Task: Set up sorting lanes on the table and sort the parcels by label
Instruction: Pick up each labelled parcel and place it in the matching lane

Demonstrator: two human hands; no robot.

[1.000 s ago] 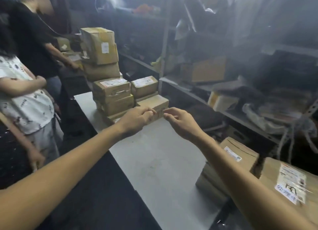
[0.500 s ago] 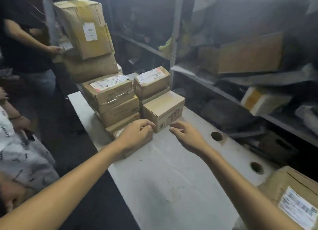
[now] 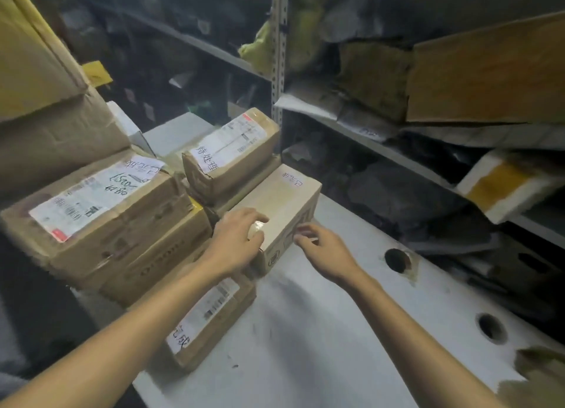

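A small brown parcel [image 3: 284,199] with handwriting on its top stands on the white table [image 3: 305,346]. My left hand [image 3: 237,239] cups its near left corner, fingers curled over the top. My right hand [image 3: 324,248] touches the parcel's right side face with its fingertips. Behind it a labelled parcel [image 3: 232,151] lies on a flat box. To the left sits a wide parcel [image 3: 97,199] with a large written label, on top of another box. A flat labelled parcel [image 3: 211,316] lies under my left forearm.
Large cartons [image 3: 46,71] are stacked at the far left. A metal shelf rack [image 3: 278,56] full of boxes and bags runs along the right. Two round holes [image 3: 397,261] pierce the table's right side. Another carton [image 3: 538,377] sits at the bottom right corner.
The view has moved closer to the stack. Both hands reached forward from the air onto the small parcel: the left now over its corner, the right against its side.
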